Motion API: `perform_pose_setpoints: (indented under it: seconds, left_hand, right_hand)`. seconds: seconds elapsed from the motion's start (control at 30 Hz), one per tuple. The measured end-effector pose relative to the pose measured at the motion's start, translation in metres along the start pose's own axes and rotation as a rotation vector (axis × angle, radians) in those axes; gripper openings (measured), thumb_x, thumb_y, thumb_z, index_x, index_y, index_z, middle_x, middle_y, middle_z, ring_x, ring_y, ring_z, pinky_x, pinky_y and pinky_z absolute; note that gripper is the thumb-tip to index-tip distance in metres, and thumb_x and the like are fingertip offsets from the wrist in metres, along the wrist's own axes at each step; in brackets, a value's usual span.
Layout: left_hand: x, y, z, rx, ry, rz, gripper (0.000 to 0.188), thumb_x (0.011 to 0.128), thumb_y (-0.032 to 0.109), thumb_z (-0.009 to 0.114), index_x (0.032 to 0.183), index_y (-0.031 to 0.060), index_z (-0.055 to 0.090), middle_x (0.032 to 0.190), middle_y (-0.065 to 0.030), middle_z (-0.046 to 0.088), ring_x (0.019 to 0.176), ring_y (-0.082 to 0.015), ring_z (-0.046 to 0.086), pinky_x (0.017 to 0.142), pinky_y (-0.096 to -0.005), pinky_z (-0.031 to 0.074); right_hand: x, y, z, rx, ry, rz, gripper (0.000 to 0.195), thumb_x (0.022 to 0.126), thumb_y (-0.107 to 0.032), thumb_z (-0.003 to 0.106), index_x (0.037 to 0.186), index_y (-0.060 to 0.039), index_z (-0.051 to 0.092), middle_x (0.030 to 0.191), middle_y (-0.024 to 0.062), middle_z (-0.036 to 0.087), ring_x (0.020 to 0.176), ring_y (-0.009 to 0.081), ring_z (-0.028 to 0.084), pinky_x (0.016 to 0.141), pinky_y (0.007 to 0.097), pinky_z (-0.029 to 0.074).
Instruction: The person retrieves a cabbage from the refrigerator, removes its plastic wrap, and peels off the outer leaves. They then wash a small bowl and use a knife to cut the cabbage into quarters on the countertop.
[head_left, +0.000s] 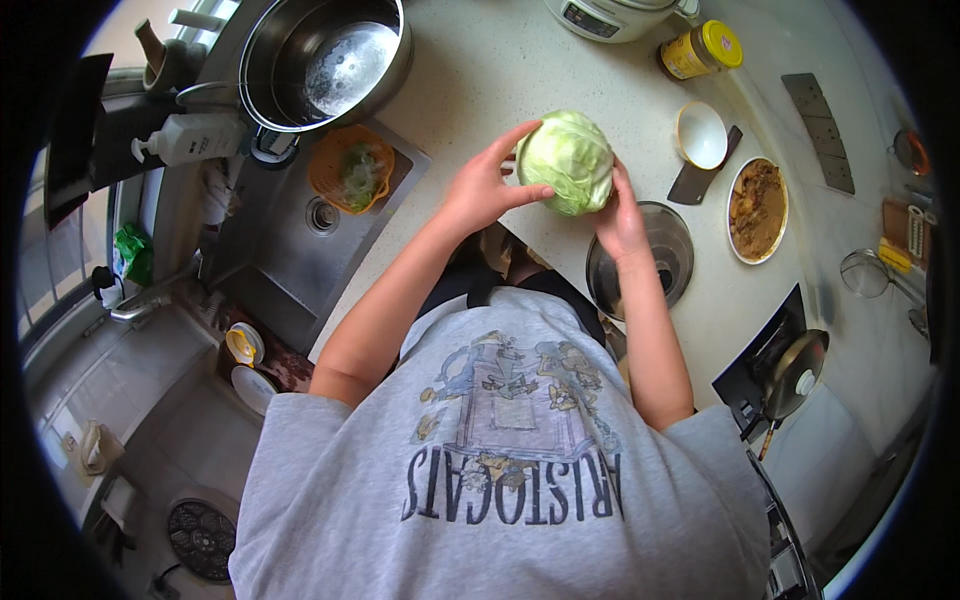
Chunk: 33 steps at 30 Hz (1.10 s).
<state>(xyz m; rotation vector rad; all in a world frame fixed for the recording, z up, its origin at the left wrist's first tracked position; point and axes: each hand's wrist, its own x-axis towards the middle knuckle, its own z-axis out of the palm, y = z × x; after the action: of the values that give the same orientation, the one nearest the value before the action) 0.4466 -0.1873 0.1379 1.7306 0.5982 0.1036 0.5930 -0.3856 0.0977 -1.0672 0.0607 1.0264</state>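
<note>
A round green cabbage is held between my two hands above the speckled pale countertop. My left hand grips its left side, thumb along the lower front and fingers reaching up around the edge. On the other side, my right hand supports the cabbage from the lower right, its fingers partly hidden. Beneath my right wrist is a round metal lid or bowl; I cannot tell which. Right of the cabbage, a white bowl stands at a dark flat piece, partly covering it.
A large steel pot stands at the upper left, by the sink with an orange basket of greens. To the right are a yellow-lidded jar, an oval dish of brown food and a lidded pan. A white cooker stands at the top.
</note>
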Motion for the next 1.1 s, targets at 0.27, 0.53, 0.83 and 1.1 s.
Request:
perform_pose_setpoints:
  seconds: [0.27, 0.53, 0.83, 1.1]
  left_hand:
    - [0.017, -0.03, 0.005, -0.073, -0.079, 0.195, 0.11, 0.068, 0.017, 0.095, 0.161, 0.027, 0.036, 0.157, -0.01, 0.05, 0.143, -0.0301, 0.05, 0.116, -0.0447, 0.046]
    - [-0.015, -0.056, -0.02, -0.366, 0.059, -0.132, 0.085, 0.083, 0.011, 0.084, 0.158, 0.0097, 0.043, 0.158, -0.0124, 0.049, 0.142, -0.0293, 0.05, 0.117, -0.0426, 0.042]
    - [-0.017, -0.051, -0.006, -0.105, 0.323, -0.103, 0.105, 0.082, 0.041, 0.087, 0.16, 0.0038, 0.028, 0.151, -0.0245, 0.049, 0.139, -0.0338, 0.05, 0.116, -0.0418, 0.04]
    - [-0.02, -0.069, -0.004, -0.127, 0.189, -0.068, 0.105, 0.084, 0.029, 0.088, 0.163, 0.0066, 0.022, 0.153, -0.0241, 0.046, 0.135, -0.032, 0.055, 0.113, -0.0436, 0.046]
  right_hand:
    - [0.012, 0.009, -0.025, 0.064, 0.205, 0.152, 0.057, 0.105, -0.047, 0.054, 0.15, -0.0129, 0.047, 0.147, 0.0097, 0.052, 0.134, 0.0259, 0.049, 0.114, 0.0438, 0.039]
    - [-0.007, 0.014, 0.026, -0.145, 0.291, -0.003, 0.043, 0.096, -0.01, 0.072, 0.136, -0.0032, 0.056, 0.128, 0.0068, 0.063, 0.112, 0.0148, 0.059, 0.097, 0.0324, 0.048]
    - [-0.015, 0.035, 0.032, -0.333, 0.116, -0.067, 0.039, 0.096, -0.008, 0.07, 0.133, -0.0043, 0.064, 0.122, 0.0058, 0.068, 0.109, 0.0128, 0.062, 0.096, 0.0305, 0.05]
    - [-0.01, -0.013, -0.032, -0.705, 0.242, -0.246, 0.041, 0.091, -0.009, 0.071, 0.132, -0.0046, 0.067, 0.131, 0.0066, 0.07, 0.123, 0.0228, 0.064, 0.101, 0.0351, 0.051]
